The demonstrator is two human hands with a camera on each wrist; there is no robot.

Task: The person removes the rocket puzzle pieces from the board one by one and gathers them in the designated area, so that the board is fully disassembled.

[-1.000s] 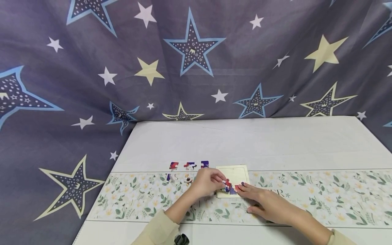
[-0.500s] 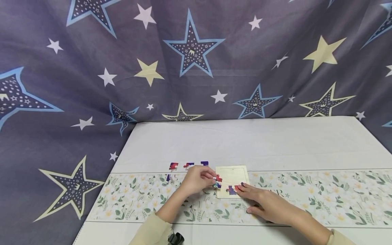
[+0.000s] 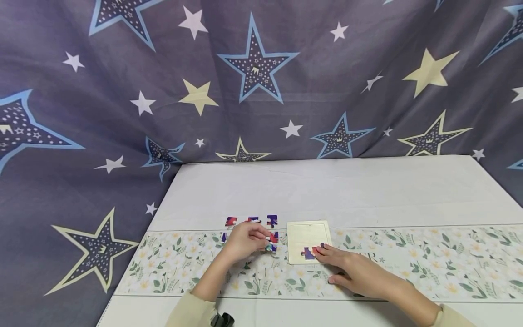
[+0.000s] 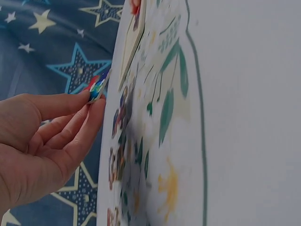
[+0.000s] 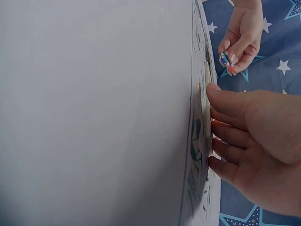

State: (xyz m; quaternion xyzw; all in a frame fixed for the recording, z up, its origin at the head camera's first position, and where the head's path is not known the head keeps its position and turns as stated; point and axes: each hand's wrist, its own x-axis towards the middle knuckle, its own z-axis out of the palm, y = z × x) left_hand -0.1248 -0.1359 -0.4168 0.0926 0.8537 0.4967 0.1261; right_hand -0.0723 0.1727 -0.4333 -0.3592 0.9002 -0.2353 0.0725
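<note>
My left hand (image 3: 244, 240) pinches a jigsaw puzzle piece (image 4: 97, 86), red, blue and green, between thumb and fingers. In the left wrist view the piece is tilted and held above the table. A pale square puzzle tray (image 3: 308, 231) lies to the right of that hand. Purple and red puzzle pieces (image 3: 308, 253) sit joined along the tray's near side. My right hand (image 3: 357, 271) rests there with extended fingers, its fingertips on the red piece and the tray's right edge. Part of that red piece is hidden under the fingers.
Loose puzzle pieces lie left of the tray, among them a red one (image 3: 231, 221) and a purple one (image 3: 272, 220); others are partly behind the left hand. A floral strip (image 3: 184, 263) crosses the white table (image 3: 327, 190). A star-patterned cloth (image 3: 229, 118) hangs behind.
My left hand has moved left, off the tray and toward the loose pieces, carrying the pinched puzzle piece. My right hand has stayed in place on the tray.
</note>
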